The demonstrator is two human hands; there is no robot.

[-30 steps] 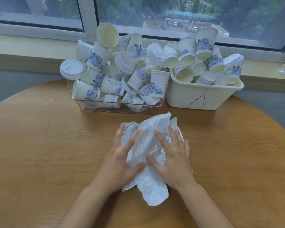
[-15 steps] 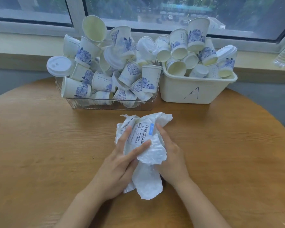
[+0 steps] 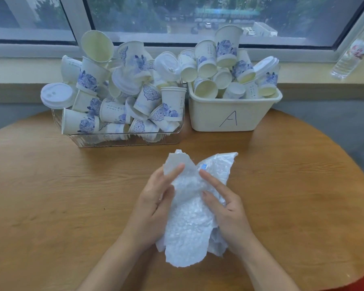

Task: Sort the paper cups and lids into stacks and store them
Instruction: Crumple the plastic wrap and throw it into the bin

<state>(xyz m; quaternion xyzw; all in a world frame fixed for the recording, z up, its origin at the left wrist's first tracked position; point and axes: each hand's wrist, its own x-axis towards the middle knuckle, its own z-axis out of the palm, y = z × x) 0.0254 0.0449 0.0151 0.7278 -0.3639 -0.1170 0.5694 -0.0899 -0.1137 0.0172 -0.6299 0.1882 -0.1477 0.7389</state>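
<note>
- Paper cups (image 3: 122,97) and lids (image 3: 56,95): unsorted, heaped in the clear tray (image 3: 126,141) at upper left and the bin marked A (image 3: 229,118) at upper centre.
- Crumpled plastic bag (image 3: 189,217): frame centre, probably being opened to store stacks.
- My left hand (image 3: 153,204) pinches one edge; my right hand (image 3: 225,204), index finger extended, curls around the other.
- Wooden table (image 3: 51,196).

bubble-wrap bag (image 3: 190,208) centre, gripped by left hand (image 3: 153,206) and right hand (image 3: 225,204) | clear tray (image 3: 126,139) of paper cups (image 3: 114,93) 11 o'clock | white bin (image 3: 233,114) marked A 1 o'clock | wooden table (image 3: 51,196)
</note>
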